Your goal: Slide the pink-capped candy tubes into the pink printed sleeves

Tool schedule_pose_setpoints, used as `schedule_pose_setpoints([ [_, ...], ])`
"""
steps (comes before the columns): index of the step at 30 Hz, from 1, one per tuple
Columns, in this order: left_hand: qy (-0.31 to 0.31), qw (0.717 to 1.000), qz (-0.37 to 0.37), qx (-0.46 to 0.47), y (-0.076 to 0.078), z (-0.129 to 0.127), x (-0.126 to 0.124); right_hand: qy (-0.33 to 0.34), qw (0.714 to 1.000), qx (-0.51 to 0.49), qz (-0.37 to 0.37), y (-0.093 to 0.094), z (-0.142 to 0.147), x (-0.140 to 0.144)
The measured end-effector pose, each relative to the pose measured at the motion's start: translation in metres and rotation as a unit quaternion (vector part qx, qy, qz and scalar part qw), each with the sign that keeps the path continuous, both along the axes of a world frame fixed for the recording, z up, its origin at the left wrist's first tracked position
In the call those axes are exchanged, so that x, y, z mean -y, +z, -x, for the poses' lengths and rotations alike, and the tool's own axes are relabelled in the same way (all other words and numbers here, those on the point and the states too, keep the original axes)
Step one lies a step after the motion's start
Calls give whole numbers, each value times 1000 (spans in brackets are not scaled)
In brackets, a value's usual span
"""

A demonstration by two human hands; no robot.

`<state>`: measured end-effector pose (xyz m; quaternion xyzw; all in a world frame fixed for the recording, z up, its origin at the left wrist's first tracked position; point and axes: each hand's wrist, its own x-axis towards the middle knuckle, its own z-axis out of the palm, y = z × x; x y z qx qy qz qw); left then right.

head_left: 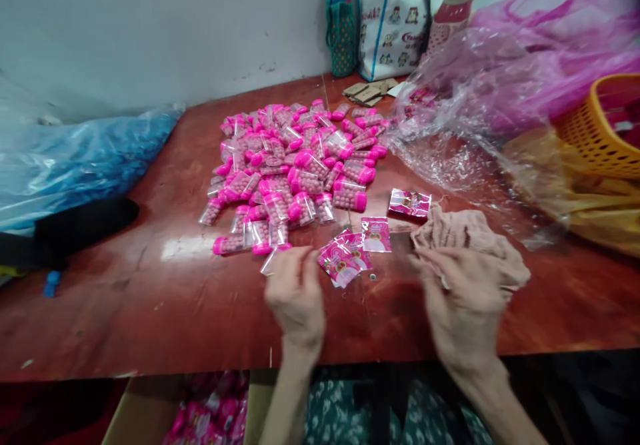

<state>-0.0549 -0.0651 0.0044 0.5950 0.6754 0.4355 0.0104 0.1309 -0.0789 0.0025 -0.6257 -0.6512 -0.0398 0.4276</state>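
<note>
I see the heap of capped tubes (295, 172) at the table's (150, 298) middle, toward its far edge. Nearer me lie the sachets (350, 252), the cloth (465, 238) to their right, the basket (600, 125) at the right edge.

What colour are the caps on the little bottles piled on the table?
Bright pink caps on the bottles, clear bodies with pinkish candy inside; head view shows them.

Both hands motion-blurred; orange basket (603, 125) cut off right; cardboard box (145, 408) cut off below.
</note>
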Motion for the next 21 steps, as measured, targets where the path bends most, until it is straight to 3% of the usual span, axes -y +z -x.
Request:
schedule_pose_setpoints([
  [2, 98, 991, 46, -78, -5, 45, 0, 79, 993, -38, 80, -3, 32, -4],
  [5, 104, 983, 99, -111, -19, 74, -1, 117, 978, -46, 167, -18, 67, -7],
  [10, 87, 985, 121, -86, -32, 46, 4, 120, 977, -47, 171, -38, 81, -6],
  [16, 114, 964, 233, -58, -23, 28, 8, 113, 981, -83, 133, -38, 74, -2],
  [18, 120, 970, 213, -14, -19, 29, 12, 108, 982, -115, 102, -37, 71, -1],
  [21, 115, 983, 112, 88, -13, 26, 18, 110, 980, -151, 68, -33, 70, 0],
])
